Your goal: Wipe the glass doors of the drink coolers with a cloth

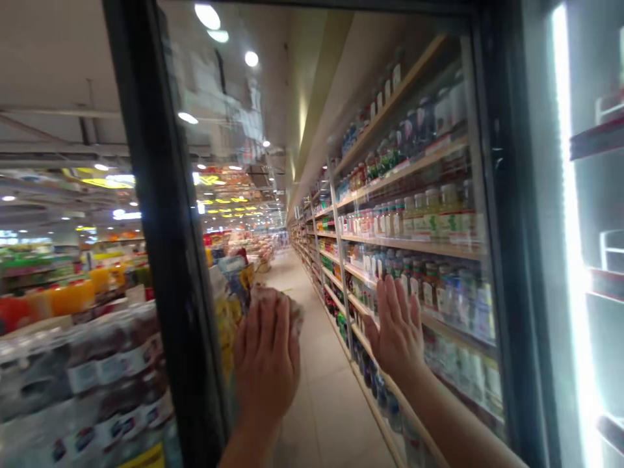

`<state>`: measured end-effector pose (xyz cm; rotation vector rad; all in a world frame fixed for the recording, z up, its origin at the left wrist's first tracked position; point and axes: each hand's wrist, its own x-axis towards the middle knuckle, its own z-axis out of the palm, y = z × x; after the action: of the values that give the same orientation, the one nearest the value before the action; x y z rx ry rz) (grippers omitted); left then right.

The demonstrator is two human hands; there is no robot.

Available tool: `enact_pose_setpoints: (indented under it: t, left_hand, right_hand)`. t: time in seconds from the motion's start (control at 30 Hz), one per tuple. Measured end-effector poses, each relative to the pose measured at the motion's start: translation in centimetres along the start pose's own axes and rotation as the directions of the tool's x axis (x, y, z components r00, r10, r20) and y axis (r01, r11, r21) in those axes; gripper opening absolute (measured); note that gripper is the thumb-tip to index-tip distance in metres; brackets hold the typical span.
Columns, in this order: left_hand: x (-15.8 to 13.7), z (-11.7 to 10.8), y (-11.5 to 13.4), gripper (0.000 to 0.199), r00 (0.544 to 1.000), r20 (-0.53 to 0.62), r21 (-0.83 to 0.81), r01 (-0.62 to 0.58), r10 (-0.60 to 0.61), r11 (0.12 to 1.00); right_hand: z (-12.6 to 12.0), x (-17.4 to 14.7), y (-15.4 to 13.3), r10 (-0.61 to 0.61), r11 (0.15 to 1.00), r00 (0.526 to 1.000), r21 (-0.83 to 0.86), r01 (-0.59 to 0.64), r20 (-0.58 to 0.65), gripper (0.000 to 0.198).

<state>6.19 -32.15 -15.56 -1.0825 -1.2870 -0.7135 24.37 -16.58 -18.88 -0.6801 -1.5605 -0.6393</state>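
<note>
A glass door (312,364) in a dark frame stands upright in front of me. My left hand (267,354) presses a crumpled, pale cloth (296,314) against the pane, its fingers over most of the cloth. To the right, my right hand (397,325) lies on the glass with fingers stretched out and nothing in it. The door's dark left frame bar (166,234) runs close beside my left hand. Through or mirrored in the glass, shelves of bottles (433,214) show behind my right hand.
At the right, past the dark right frame bar (511,214), a bright light strip (575,247) and cabinet shelves (597,140) are visible. Packs of bottled drinks (97,383) are stacked at the lower left. A tiled aisle floor (324,396) shows in the pane.
</note>
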Motion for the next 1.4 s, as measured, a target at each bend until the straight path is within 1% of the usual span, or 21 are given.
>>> enact_pose_setpoints:
  t: [0.13, 0.23, 0.3, 0.37, 0.43, 0.5, 0.6, 0.67, 0.73, 0.8, 0.87, 0.93, 1.03, 1.1, 1.13, 1.17, 1.23, 1.3, 1.33, 1.37, 1.4]
  left_hand:
    - [2.8, -1.2, -2.1, 0.071, 0.997, -0.01, 0.054, 0.079, -0.078, 0.995]
    - [2.8, -1.4, -0.9, 0.068, 0.998, -0.004, 0.045, 0.064, -0.064, 0.997]
    - [1.6, -1.1, 1.2, 0.063, 0.994, 0.046, -0.01, -0.102, 0.102, 0.995]
    - [0.5, -0.7, 3.2, 0.058, 0.941, 0.083, -0.07, -0.322, 0.327, 0.944]
    - [0.5, -0.6, 3.9, 0.054, 0.896, 0.081, -0.081, -0.43, 0.436, 0.899]
    - [1.9, -0.8, 3.2, 0.052, 0.923, 0.067, -0.053, -0.377, 0.38, 0.925]
    - [4.1, -1.3, 1.3, 0.056, 0.987, 0.036, -0.002, -0.157, 0.157, 0.988]
    - [3.8, -1.3, 1.3, 0.059, 0.998, 0.029, 0.021, -0.062, 0.062, 0.998]
    - [1.7, -0.9, 2.8, 0.06, 0.986, 0.051, -0.001, -0.156, 0.156, 0.988]
    - [-0.9, -0.4, 4.6, 0.058, 0.92, 0.094, -0.054, -0.377, 0.381, 0.925]
    - [-1.9, -0.2, 5.2, 0.056, 0.86, 0.112, -0.079, -0.491, 0.498, 0.867]
    - [-0.6, -0.4, 3.9, 0.057, 0.904, 0.092, -0.058, -0.414, 0.418, 0.908]
    - [3.9, -1.1, 0.4, 0.064, 0.989, 0.037, -0.01, -0.143, 0.143, 0.99]
    - [5.6, -1.3, -0.9, 0.066, 1.0, -0.008, 0.025, -0.016, 0.016, 1.0]
    - [5.6, -1.3, -0.7, 0.067, 1.0, -0.017, 0.031, -0.002, 0.003, 1.0]
    - [4.9, -1.2, -0.2, 0.067, 0.999, -0.012, 0.025, -0.04, 0.04, 0.999]
    - [2.4, -0.9, 1.9, 0.067, 0.969, 0.046, -0.018, -0.244, 0.245, 0.97]
    - [0.2, -0.4, 3.8, 0.065, 0.876, 0.102, -0.08, -0.466, 0.472, 0.881]
    - [-0.1, -0.3, 4.3, 0.063, 0.838, 0.109, -0.105, -0.525, 0.534, 0.845]
    - [0.3, -0.2, 4.2, 0.061, 0.827, 0.107, -0.118, -0.541, 0.552, 0.833]
    - [1.6, -0.3, 3.7, 0.059, 0.843, 0.105, -0.122, -0.515, 0.527, 0.848]
  right_hand:
    - [-0.3, -0.2, 0.2, -0.017, 1.0, 1.0, -0.01, 0.017, -0.012, 0.073]
    - [-0.6, -0.2, 0.3, -0.034, 0.999, 0.999, -0.011, 0.034, -0.001, 0.074]
    - [-0.8, -0.2, 0.4, -0.048, 0.999, 0.999, -0.017, 0.048, 0.002, 0.075]
    - [-0.9, -0.3, 0.5, -0.056, 0.998, 0.998, -0.024, 0.056, 0.007, 0.075]
    - [-1.0, -0.3, 0.5, -0.063, 0.998, 0.998, -0.026, 0.063, 0.011, 0.076]
    - [-1.0, -0.3, 0.5, -0.062, 0.998, 0.998, -0.023, 0.062, 0.013, 0.076]
    - [-1.1, -0.2, 0.5, -0.057, 0.998, 0.998, -0.016, 0.057, 0.015, 0.077]
    - [-1.2, -0.2, 0.4, -0.06, 0.998, 0.998, -0.009, 0.06, 0.012, 0.077]
    - [-1.4, -0.2, 0.5, -0.071, 0.997, 0.997, 0.009, 0.071, -0.009, 0.077]
    - [-1.4, -0.4, 0.6, -0.082, 0.996, 0.996, 0.036, 0.084, -0.04, 0.075]
    - [-1.4, -0.6, 0.8, -0.094, 0.993, 0.993, 0.066, 0.099, -0.066, 0.072]
    - [-1.3, -0.8, 0.9, -0.104, 0.991, 0.992, 0.076, 0.11, -0.073, 0.071]
    - [-1.1, -1.0, 0.9, -0.114, 0.992, 0.993, 0.048, 0.116, -0.031, 0.072]
    - [-1.0, -1.1, 0.9, -0.125, 0.992, 0.992, 0.038, 0.125, 0.008, 0.076]
    - [-1.0, -1.1, 0.9, -0.129, 0.991, 0.991, 0.039, 0.128, 0.023, 0.078]
    - [-1.0, -1.2, 1.0, -0.131, 0.991, 0.991, 0.041, 0.129, 0.031, 0.08]
    - [-1.0, -1.2, 1.0, -0.131, 0.991, 0.991, 0.044, 0.129, 0.033, 0.082]
    - [-1.1, -1.3, 1.0, -0.129, 0.991, 0.991, 0.04, 0.128, 0.024, 0.082]
    - [-1.2, -1.3, 1.0, -0.129, 0.991, 0.992, 0.038, 0.128, 0.017, 0.081]
    - [-1.2, -1.4, 1.0, -0.128, 0.991, 0.992, 0.036, 0.128, 0.01, 0.081]
    - [-1.2, -1.4, 1.0, -0.126, 0.991, 0.992, 0.035, 0.126, 0.006, 0.08]
